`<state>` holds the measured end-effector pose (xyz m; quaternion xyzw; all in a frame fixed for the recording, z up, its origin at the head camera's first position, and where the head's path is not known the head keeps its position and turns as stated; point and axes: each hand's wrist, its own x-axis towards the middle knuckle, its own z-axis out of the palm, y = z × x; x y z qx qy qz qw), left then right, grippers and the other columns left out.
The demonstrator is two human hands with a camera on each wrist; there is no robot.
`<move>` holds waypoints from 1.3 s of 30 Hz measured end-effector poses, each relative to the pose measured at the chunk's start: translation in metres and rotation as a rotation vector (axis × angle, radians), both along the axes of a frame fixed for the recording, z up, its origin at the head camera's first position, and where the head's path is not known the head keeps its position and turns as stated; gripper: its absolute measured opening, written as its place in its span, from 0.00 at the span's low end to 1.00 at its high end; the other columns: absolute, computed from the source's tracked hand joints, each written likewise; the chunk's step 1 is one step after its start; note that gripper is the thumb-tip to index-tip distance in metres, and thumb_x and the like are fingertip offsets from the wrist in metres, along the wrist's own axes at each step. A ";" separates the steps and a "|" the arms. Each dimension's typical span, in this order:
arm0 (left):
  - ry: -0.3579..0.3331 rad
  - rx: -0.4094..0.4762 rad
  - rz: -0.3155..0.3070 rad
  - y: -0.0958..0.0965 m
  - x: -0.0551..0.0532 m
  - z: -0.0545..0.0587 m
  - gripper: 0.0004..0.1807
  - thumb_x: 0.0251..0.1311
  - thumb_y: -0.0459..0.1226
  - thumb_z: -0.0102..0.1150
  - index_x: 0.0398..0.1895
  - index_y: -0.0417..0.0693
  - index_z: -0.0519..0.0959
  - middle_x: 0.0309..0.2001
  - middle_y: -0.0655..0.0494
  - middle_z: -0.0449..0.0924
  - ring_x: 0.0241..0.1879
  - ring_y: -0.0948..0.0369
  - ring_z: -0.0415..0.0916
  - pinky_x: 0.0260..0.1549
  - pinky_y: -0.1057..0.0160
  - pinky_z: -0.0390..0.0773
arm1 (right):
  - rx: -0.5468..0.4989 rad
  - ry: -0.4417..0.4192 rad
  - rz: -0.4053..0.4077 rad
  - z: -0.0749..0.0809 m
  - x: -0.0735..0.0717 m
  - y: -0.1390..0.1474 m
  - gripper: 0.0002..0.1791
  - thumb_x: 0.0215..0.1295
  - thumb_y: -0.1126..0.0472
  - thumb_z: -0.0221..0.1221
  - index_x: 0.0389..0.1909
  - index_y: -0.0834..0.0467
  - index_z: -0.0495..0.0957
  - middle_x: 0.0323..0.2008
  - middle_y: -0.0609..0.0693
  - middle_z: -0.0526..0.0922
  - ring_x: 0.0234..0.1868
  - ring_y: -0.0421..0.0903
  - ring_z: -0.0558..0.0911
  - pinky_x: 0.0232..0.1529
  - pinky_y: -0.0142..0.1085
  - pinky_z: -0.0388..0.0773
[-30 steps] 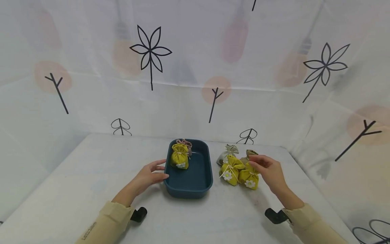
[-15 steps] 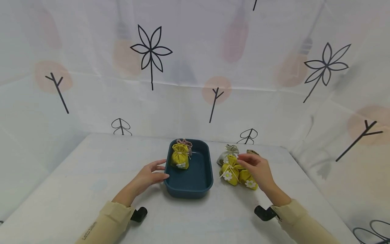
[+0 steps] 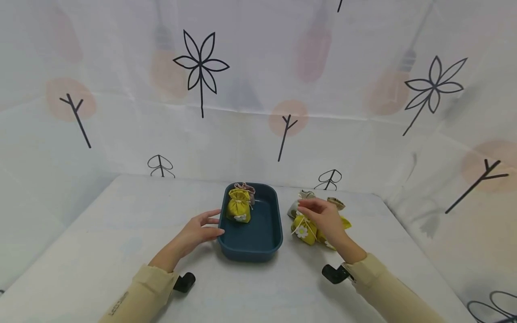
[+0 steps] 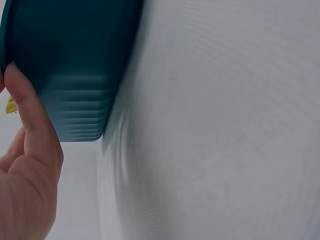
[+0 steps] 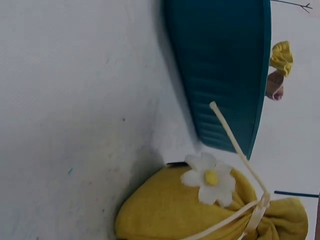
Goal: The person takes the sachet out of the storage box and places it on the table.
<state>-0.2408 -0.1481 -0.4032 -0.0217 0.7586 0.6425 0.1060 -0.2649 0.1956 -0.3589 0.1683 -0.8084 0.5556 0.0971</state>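
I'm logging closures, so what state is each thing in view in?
Blue bin, upright, holding two pouches.
Binned yellow pouch, upright, gathered at the neck.
Binned pink pouch, partly hidden, top gathered.
Left loose yellow pouch, tied at the neck.
Right loose yellow pouch, mostly hidden, closure unclear.
Grey pouch, partly hidden, closure unclear.
Khaki pouch, mostly hidden, top showing.
Left hand, touching the bin.
Right hand, over the loose pouches.

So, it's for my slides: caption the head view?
Left hand touches a blue tray, right hand near drawstring pouches beside it.
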 end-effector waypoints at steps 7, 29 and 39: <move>-0.001 -0.005 0.000 0.000 0.001 0.002 0.36 0.54 0.33 0.65 0.67 0.52 0.64 0.58 0.42 0.68 0.45 0.55 0.76 0.44 0.57 0.78 | 0.022 -0.022 0.033 0.005 -0.006 -0.015 0.16 0.59 0.59 0.63 0.46 0.64 0.79 0.43 0.58 0.82 0.41 0.42 0.80 0.41 0.28 0.77; -0.006 0.009 -0.005 0.000 -0.001 -0.001 0.36 0.54 0.33 0.65 0.67 0.54 0.63 0.59 0.42 0.68 0.46 0.55 0.76 0.44 0.57 0.78 | 0.082 -0.017 0.124 0.016 -0.031 -0.062 0.15 0.59 0.57 0.64 0.44 0.60 0.81 0.41 0.52 0.83 0.42 0.46 0.81 0.45 0.38 0.78; -0.003 0.022 -0.013 -0.002 -0.001 -0.001 0.37 0.54 0.33 0.65 0.68 0.53 0.63 0.59 0.42 0.67 0.47 0.55 0.76 0.45 0.57 0.78 | 0.098 -0.022 0.112 0.020 -0.041 -0.082 0.14 0.58 0.57 0.64 0.44 0.57 0.82 0.40 0.50 0.83 0.42 0.45 0.80 0.45 0.38 0.78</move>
